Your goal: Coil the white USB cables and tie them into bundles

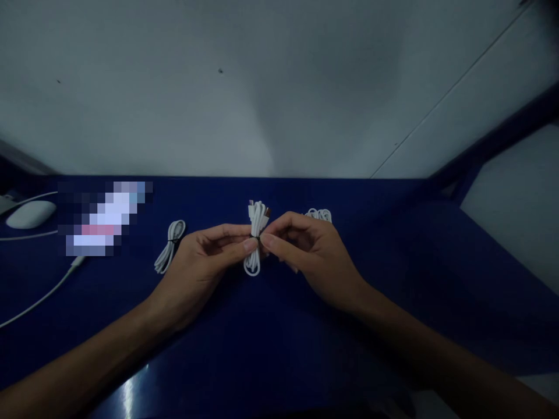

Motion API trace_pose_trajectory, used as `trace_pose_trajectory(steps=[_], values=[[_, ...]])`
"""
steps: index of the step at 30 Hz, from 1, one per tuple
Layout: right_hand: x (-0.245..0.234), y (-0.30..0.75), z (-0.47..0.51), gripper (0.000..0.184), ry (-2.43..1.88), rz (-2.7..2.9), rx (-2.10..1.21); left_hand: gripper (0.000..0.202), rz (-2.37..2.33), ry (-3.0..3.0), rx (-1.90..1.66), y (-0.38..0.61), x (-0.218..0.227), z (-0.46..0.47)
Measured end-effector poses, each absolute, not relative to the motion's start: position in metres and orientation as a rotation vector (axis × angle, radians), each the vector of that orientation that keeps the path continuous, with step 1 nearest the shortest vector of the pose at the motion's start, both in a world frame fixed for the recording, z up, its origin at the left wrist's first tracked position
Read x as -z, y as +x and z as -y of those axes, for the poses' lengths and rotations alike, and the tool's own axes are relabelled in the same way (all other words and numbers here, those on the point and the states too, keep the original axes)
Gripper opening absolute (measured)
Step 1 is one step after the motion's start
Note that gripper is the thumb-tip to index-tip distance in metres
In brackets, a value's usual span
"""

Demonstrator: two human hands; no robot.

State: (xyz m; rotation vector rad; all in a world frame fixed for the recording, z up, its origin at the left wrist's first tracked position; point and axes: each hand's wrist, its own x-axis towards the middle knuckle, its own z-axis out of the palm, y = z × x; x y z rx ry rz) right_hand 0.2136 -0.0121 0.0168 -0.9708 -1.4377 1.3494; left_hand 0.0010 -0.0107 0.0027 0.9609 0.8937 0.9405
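A white USB cable (258, 218), folded into a bundle with its plugs at the top, is held upright above the blue table. A thin dark twist tie (255, 236) circles its middle. My left hand (209, 256) pinches the bundle from the left between thumb and fingers. From the right, the thumb and forefinger of my right hand (312, 250) close at the tie, hiding its end. Another tied white cable (170, 247) lies to the left, beside my left hand. Behind my right hand, a further coiled white cable (322, 215) is partly covered.
At the left lies a lit phone-like device (105, 218), blurred out, with a white charging cable (56, 288) plugged into it. A white mouse-shaped object (31, 214) sits at the far left. A pale wall (262, 105) rises behind the blue table (262, 349).
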Motion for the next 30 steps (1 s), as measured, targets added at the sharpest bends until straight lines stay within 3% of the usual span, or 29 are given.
trace_pose_trajectory(steps=[17,30], values=[[-0.011,0.215,0.005,0.032,-0.929,1.326,-1.487,0.023,-0.672,1.01,-0.815,-0.001,-0.009,0.012],[-0.017,0.214,0.011,0.019,-0.568,1.371,-1.757,0.045,-0.626,1.048,-0.667,-0.003,-0.014,0.015]])
